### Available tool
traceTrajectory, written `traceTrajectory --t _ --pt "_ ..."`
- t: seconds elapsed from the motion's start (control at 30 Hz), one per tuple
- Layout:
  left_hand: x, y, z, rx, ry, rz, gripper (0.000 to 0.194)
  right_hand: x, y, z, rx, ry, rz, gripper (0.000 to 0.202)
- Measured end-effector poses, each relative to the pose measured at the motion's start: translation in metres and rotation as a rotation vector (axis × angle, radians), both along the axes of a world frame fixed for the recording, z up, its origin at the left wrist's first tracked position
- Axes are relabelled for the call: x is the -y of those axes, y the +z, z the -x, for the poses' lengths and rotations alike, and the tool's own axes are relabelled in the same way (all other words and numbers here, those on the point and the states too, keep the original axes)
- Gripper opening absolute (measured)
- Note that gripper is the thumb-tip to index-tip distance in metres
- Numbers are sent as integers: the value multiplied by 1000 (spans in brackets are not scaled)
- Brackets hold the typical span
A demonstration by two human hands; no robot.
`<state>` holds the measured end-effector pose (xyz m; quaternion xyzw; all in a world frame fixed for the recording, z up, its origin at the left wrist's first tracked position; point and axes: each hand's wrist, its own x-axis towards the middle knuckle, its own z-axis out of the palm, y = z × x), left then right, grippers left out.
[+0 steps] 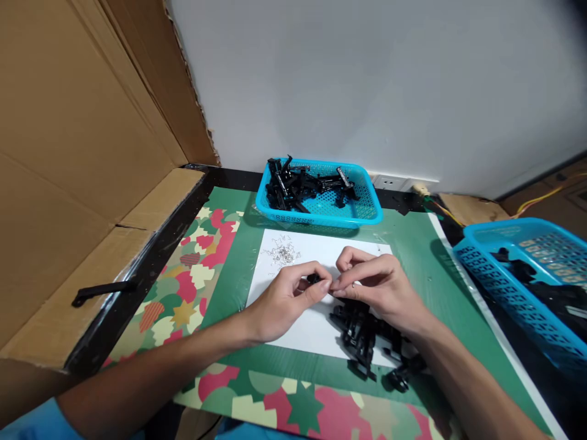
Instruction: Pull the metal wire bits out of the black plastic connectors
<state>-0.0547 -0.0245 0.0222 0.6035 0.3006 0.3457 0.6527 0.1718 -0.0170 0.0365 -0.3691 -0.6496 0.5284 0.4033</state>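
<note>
Forearms [481, 385], left grip [287, 299] around a black part [313, 278], right grip [380, 284] narrow, contents unclear, bare green mat [238, 263] beyond white paper's edge [255, 284].

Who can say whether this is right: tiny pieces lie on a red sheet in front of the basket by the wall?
No: the head view shows a white sheet, not red. The tiny pieces do lie on it, in front of that basket.

Light-blue sleeve [41, 421] on the left arm, bare forearms [183, 357], bare fingers [316, 294].
</note>
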Motion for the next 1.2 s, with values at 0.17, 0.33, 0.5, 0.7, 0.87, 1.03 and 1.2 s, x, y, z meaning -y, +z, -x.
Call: traceTrajectory --t 0.17,0.33,0.5,0.7,0.87,1.03,1.2 --pt "2 4 2 -58 12 -30 34 -1 0 0 -19 29 14 5" --pt "3 3 3 -213 163 -223 29 -2 -2 2 58 -27 4 13" --pt "5 -2 4 -373 271 -501 15 2 -1 8 163 -75 13 18" --pt "8 -2 5 -509 290 -591 14 1 1 9 232 -147 6 11" --pt "7 -3 4 -578 225 -554 25 -9 -3 -10 357 -301 69 10" --pt "8 -8 2 -594 190 -521 24 -15 -11 -22 445 -275 92 18" --pt "7 -9 1 -558 154 -415 21 -14 -17 -17 519 -250 78 19"
